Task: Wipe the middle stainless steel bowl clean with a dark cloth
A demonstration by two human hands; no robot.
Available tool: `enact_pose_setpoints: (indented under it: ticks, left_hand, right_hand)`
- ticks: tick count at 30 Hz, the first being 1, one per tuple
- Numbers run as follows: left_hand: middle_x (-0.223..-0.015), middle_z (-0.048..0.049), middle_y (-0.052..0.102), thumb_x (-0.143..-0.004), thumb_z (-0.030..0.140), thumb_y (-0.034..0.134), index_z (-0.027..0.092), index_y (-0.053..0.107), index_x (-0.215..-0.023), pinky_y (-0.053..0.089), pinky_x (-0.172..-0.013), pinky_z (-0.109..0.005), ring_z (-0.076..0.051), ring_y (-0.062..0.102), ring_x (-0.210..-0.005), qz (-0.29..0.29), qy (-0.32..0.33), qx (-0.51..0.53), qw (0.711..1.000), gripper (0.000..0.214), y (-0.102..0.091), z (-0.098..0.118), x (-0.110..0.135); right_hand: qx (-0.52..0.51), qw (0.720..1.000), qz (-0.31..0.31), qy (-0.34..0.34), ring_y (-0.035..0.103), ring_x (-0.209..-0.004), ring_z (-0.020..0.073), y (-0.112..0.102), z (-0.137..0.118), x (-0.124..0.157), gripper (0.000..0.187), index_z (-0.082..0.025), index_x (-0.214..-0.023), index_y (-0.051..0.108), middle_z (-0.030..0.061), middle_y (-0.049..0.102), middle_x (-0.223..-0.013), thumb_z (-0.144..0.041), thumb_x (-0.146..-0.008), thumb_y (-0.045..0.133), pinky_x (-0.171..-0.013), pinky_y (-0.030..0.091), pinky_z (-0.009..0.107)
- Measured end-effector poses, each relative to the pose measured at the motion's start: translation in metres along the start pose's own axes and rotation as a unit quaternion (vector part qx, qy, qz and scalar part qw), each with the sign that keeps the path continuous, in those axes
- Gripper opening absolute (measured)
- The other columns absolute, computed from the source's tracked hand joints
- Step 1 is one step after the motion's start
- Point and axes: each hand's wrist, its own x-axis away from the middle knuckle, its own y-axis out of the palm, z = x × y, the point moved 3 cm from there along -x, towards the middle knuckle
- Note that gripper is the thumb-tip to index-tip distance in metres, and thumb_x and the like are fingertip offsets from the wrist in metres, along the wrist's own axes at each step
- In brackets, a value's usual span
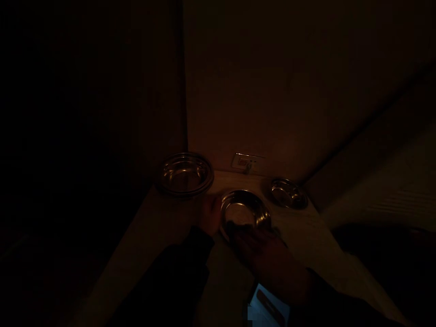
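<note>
A round, shiny metal dish (241, 212) with a raised rim sits in the middle of the dim tabletop. My left hand (210, 215) is closed at its left rim, the fingers partly lost in shadow. Over the near side of the dish lies my right hand (262, 250), its fingers reaching inside. Something dark, perhaps cloth, shows under those fingertips, too dim to make out. Below my right wrist a lit phone-like screen (270, 306) glows, partly covered by the sleeve.
Several nested metal dishes, or one with a layered rim (185, 193), stand at the back left. A smaller metal dish (289, 194) is at the back right. Behind the wooden table (309, 245), a wall carries a socket plate (242, 161). Deep shadow lies to both sides.
</note>
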Motion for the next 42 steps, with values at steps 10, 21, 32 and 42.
enact_pose_setpoints:
  ticks: [10, 21, 32, 42]
  left_hand:
    - [-0.117, -0.0085, 0.068, -0.090, 0.031, 0.040, 0.019, 0.063, -0.111, 0.047, -0.097, -0.034, -0.020, 0.062, -0.109, -0.022, 0.056, -0.025, 0.998, 0.033, 0.013, -0.003, 0.019]
    - [-0.121, -0.0083, 0.066, -0.090, 0.030, 0.038, 0.018, 0.060, -0.118, 0.045, -0.100, -0.034, -0.020, 0.058, -0.116, -0.006, 0.142, -0.081, 0.986, 0.037, 0.003, 0.004, 0.014]
    - [-0.122, -0.0089, 0.065, -0.092, 0.031, 0.035, 0.018, 0.060, -0.118, 0.046, -0.100, -0.033, -0.020, 0.059, -0.116, 0.015, 0.171, -0.109, 0.979, 0.038, 0.006, 0.004, 0.015]
    - [-0.119, -0.0071, 0.067, -0.091, 0.033, 0.038, 0.021, 0.062, -0.117, 0.047, -0.098, -0.034, -0.021, 0.062, -0.110, -0.009, 0.179, -0.125, 0.976, 0.037, 0.004, 0.005, 0.015]
  right_hand:
    - [0.008, 0.997, 0.013, 0.079, 0.061, -0.099, 0.0273, 0.011, -0.005, -0.018, 0.040, -0.008, -0.125, 0.052, 0.0162, 0.064, -0.117, -0.006, -0.086, 0.051, -0.079, 0.050, 0.038]
    - [-0.008, 1.000, -0.013, 0.006, 0.056, -0.108, 0.0277, 0.014, 0.019, 0.007, 0.044, -0.015, -0.129, 0.051, 0.0094, 0.062, -0.124, -0.007, -0.086, 0.053, -0.088, 0.046, 0.043]
    - [-0.059, 0.994, 0.005, 0.092, 0.055, -0.107, 0.0265, 0.026, -0.001, -0.033, 0.040, -0.009, -0.130, 0.048, 0.0156, 0.060, -0.124, -0.016, -0.090, 0.051, -0.085, 0.048, 0.041]
    - [-0.013, 0.998, -0.067, 0.001, 0.056, -0.105, 0.0262, 0.018, 0.033, 0.008, 0.040, -0.018, -0.128, 0.053, 0.0083, 0.062, -0.122, -0.012, -0.088, 0.055, -0.086, 0.045, 0.043]
